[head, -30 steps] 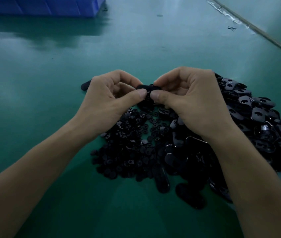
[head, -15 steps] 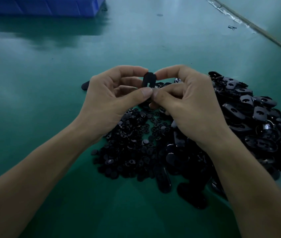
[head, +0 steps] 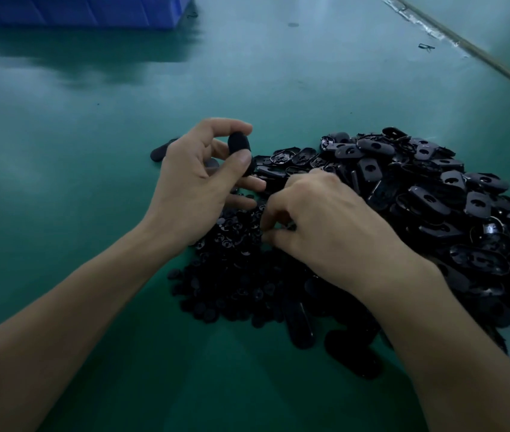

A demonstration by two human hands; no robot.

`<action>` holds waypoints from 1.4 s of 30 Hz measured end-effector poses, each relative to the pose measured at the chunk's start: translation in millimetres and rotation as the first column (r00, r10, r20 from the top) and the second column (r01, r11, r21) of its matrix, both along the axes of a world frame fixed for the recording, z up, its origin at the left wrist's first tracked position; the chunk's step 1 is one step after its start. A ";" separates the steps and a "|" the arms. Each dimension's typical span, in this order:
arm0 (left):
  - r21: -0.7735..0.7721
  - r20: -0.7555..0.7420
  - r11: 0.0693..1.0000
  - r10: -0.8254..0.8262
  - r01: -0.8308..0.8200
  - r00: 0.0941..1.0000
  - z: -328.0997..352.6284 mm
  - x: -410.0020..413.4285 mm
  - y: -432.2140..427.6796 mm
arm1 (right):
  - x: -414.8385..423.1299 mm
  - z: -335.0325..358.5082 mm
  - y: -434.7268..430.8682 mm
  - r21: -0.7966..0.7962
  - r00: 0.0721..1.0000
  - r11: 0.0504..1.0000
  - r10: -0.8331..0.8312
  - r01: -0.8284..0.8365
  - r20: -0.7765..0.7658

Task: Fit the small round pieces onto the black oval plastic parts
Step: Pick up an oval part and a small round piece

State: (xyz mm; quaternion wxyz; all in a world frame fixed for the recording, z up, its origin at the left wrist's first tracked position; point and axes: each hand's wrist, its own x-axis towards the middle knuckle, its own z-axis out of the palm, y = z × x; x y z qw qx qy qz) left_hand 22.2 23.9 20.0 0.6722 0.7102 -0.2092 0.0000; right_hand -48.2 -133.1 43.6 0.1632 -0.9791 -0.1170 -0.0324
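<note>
1. Now the left hand (head: 197,182) holds one black oval part (head: 239,145) upright, pinched between thumb and forefinger, lifted clear of the heaps; held so, I judge it waits for a round piece to be pressed on.
2. Meanwhile the right hand (head: 325,219) reaches down into the pile of small round pieces (head: 232,275), which lies at about 6 o'clock from the held part. Its fingertips curl close together at the pile, but whether they already hold a piece I cannot tell.
3. At about 3 o'clock from the hands sits the big heap of oval parts (head: 434,188), many showing a hole in the face; the two heaps lie side by side and touching, probably so each hand has its own supply.
4. One oval part (head: 161,151) lies alone at 9 o'clock of the left hand, partly hidden behind it.
5. Underneath is a smooth green table (head: 91,135), dimly lit, with soft reflections.
6. A blue bin (head: 76,10) stands far off at 11 o'clock; a pale seam or edge (head: 465,45) runs slantwise at 1 o'clock.
</note>
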 end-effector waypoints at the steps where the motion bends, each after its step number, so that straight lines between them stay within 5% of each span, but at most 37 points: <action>1: 0.000 0.003 1.000 -0.005 0.005 1.000 -0.4 0.4 0.1 | -0.2 0.0 1.1 -0.029 1.000 1.000 0.010 -0.010 -0.020; 20: -0.028 0.028 1.000 0.009 -0.008 1.000 -1.8 0.3 -0.8 | -0.7 -2.1 5.2 -0.127 1.000 0.992 -0.020 0.020 0.005; 33: 0.047 0.029 0.999 0.002 -0.004 1.000 -2.6 -0.3 -2.3 | 1.4 -1.1 2.7 0.275 0.980 0.954 -0.158 0.120 0.119; 42: 0.084 0.022 0.996 -0.003 0.001 1.000 -7.0 5.0 -0.1 | 1.3 -3.2 -1.9 0.282 0.979 0.946 -0.188 0.158 0.083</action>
